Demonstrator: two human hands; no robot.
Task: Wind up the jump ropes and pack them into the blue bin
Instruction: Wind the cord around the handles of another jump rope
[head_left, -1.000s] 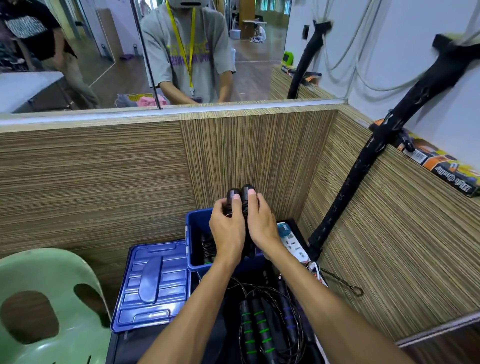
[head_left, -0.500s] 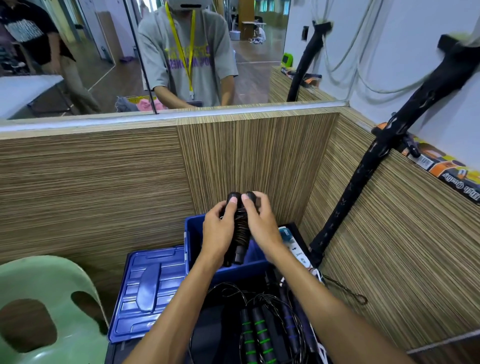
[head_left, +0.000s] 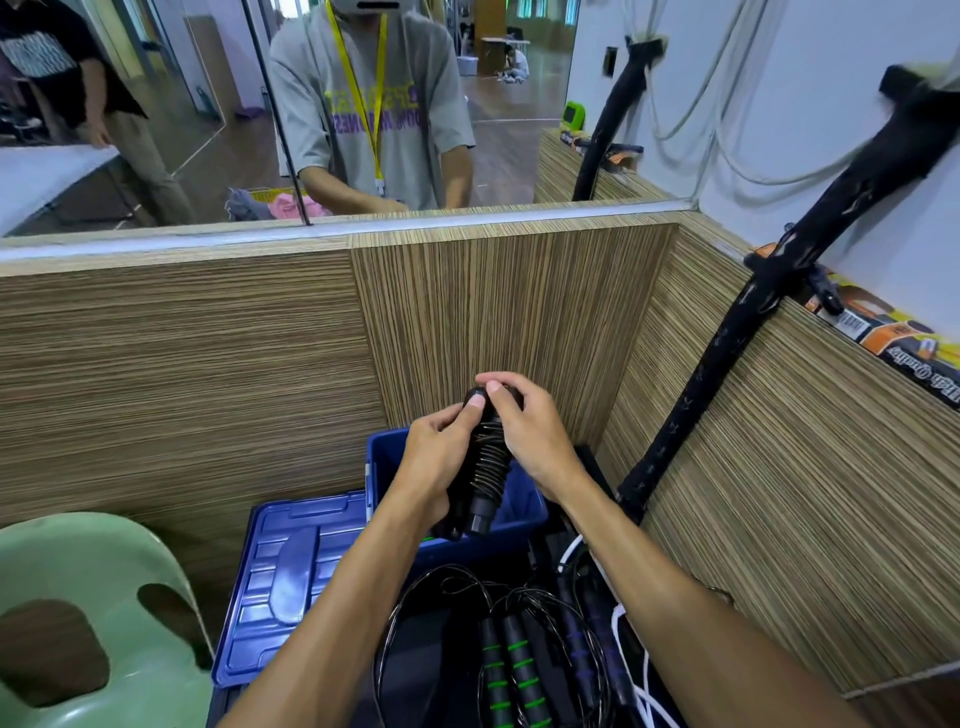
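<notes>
Both hands grip one wound jump rope (head_left: 485, 462) above the blue bin (head_left: 524, 512): left hand (head_left: 434, 462) curled round its side, right hand (head_left: 530, 436) pinching the handle tops. Its black cord coils tightly round paired black handles. Something green-striped shows inside the bin. Beside it lies the blue lid (head_left: 288, 577); nearer, loose green-banded rope handles (head_left: 506, 670) sit among tangled cord.

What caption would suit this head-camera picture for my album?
Both hands, left hand and right hand, hold a wound jump rope above the blue bin.
</notes>
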